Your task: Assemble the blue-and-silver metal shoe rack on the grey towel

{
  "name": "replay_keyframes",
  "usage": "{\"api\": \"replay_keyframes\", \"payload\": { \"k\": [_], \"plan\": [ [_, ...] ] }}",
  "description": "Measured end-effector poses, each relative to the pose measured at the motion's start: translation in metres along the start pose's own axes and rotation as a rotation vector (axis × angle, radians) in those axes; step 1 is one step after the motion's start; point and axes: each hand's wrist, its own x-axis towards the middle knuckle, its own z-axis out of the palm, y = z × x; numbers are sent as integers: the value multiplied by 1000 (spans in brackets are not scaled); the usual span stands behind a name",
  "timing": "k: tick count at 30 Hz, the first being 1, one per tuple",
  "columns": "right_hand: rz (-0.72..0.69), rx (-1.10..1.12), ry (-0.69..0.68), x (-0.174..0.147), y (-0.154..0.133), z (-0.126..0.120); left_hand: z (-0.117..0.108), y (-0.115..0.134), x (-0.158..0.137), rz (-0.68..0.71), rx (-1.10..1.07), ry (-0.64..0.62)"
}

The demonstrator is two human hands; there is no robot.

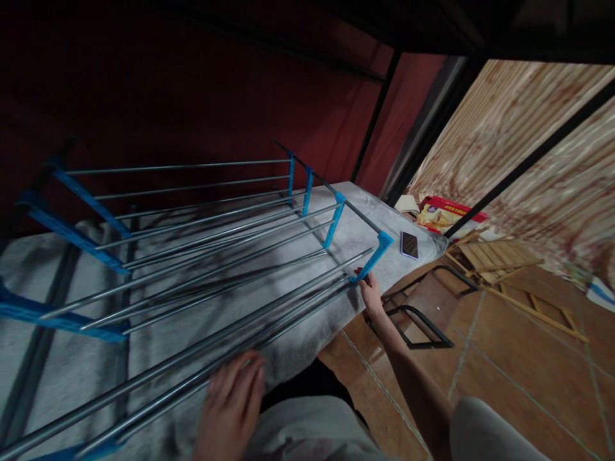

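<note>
Currently my right grip (369, 291) clasps the rack's (192, 352) right bracket (372, 258); I can't tell whether my left grip (233, 394), in front, holds anything.

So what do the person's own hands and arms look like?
The left hand and right hand are bare, without gloves. The right forearm is uncovered too, below a plain, pale grey sleeve. The left sleeve isn't visible.

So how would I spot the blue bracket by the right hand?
On the grey cloth stands a frame of silvery tubes. Four blue brackets line its end at picture right. The wanted bracket is lowest in view, the only one with the right hand at its foot.
</note>
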Motion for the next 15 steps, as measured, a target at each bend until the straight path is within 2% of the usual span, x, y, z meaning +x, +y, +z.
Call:
{"api": "replay_keyframes", "payload": {
  "k": [2, 5, 7, 11, 13, 15],
  "plan": [
    [1, 0, -12, 1, -1, -1, 33, 10, 48, -62, 12, -77],
    [-1, 0, -31, 2, -1, -1, 79, 28, 120, -97, 18, -324],
    [-7, -2, -42, 3, -2, -1, 102, 36, 155, -76, -12, -461],
    [-22, -14, -53, 4, -3, -1, 127, 43, 189, -125, -162, -643],
    [-31, -20, -62, 5, -3, -2, 128, 46, 193, -146, -217, -660],
    [-39, -25, -72, 6, -3, -3, 124, 51, 192, -107, -222, -632]
  ]
}}
